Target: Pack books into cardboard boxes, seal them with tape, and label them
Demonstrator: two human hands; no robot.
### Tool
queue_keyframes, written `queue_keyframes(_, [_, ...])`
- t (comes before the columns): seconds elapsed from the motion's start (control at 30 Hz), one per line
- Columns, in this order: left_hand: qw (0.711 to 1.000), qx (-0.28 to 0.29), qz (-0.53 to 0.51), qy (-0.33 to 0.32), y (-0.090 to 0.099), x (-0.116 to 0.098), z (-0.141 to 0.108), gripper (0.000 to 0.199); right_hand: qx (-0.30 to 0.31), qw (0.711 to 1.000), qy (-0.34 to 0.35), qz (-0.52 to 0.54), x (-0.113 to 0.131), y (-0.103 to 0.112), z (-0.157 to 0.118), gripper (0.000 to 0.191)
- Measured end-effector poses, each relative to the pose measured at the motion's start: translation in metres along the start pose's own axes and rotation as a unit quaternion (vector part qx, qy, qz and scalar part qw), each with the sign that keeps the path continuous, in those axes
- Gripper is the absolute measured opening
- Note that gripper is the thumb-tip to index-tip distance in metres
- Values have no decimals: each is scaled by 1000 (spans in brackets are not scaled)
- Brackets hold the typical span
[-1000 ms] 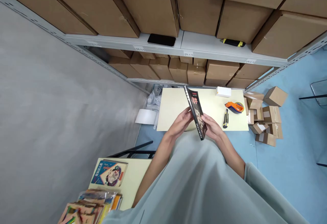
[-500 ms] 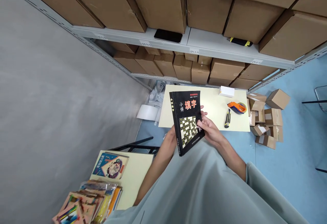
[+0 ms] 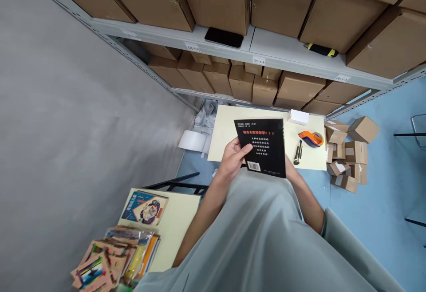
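A black book is held up in front of my body, its back cover with orange and white print and a barcode facing me. My left hand grips its left edge, the thumb lying across the cover. Behind the book's right side, the fingers of my right hand are hidden; only a bit of the hand and the wrist show. Beyond the book is a pale yellow table bearing an orange tape dispenser, a yellow-black cutter and a white box.
Shelves with cardboard boxes span the top, holding a black phone and another cutter. Small cartons are piled on the floor at right. A second table at lower left carries a picture book and stacked books.
The book has been turned over from its front cover to its back cover. My left thumb now shows on the cover, while my right fingers have gone behind the book.
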State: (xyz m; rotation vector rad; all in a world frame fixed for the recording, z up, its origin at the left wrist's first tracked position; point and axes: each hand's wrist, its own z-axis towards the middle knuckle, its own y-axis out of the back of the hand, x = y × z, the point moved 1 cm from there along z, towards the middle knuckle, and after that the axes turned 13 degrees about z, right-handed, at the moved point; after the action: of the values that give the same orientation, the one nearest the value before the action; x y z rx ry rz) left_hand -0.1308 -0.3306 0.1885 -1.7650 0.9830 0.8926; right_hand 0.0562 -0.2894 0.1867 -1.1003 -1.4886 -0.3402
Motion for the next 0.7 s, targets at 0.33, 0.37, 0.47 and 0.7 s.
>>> queue_keyframes(0.33, [988, -96, 112, -36, 13, -2, 1, 54, -120, 992, 44, 15, -2, 22, 8, 56])
queue_keyframes(0.37, [989, -92, 114, -38, 13, -3, 1, 53, -125, 991, 47, 20, -3, 20, 9, 55])
queue_keyframes(0.47, [990, -76, 114, -46, 16, -8, 1, 51, -136, 989, 47, 22, -6, 18, 10, 55])
queue_keyframes(0.7, [986, -43, 145, -70, 14, -15, -3, 48, -158, 984, 64, 44, -3, 18, 17, 58])
